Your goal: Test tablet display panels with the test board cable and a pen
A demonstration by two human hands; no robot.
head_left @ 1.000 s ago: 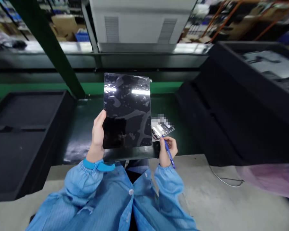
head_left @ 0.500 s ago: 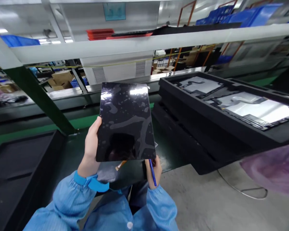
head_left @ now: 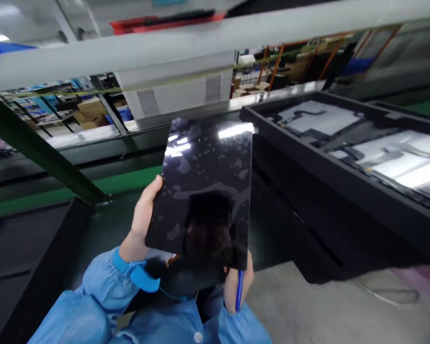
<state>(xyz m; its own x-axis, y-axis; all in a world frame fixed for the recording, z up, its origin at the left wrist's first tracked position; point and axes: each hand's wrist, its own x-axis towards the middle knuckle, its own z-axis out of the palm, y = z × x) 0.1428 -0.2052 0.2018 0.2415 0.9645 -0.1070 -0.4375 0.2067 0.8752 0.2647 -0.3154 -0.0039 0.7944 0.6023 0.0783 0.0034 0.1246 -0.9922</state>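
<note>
A glossy black glass panel [head_left: 208, 186], spotted with film bubbles and glare, is held up in front of me, tilted slightly right. My left hand [head_left: 143, 220] grips its left edge, thumb on the front face. My right hand [head_left: 236, 286] is under the panel's lower right corner, mostly hidden by it, and holds a blue pen [head_left: 239, 289] pointing down. Both arms wear light blue sleeves.
A stack of black foam trays [head_left: 308, 157] stands to the right, the top one holding silvery panels [head_left: 394, 162]. Another black tray [head_left: 25, 258] lies at the left. A green belt [head_left: 103, 181], a green post [head_left: 39, 153] and a grey rail [head_left: 165, 45] cross behind.
My view lifted from the dark bench up and to the right, bringing the tray stack in. The panel rose, shifted right and tilted. My right hand with the pen went under its lower corner.
</note>
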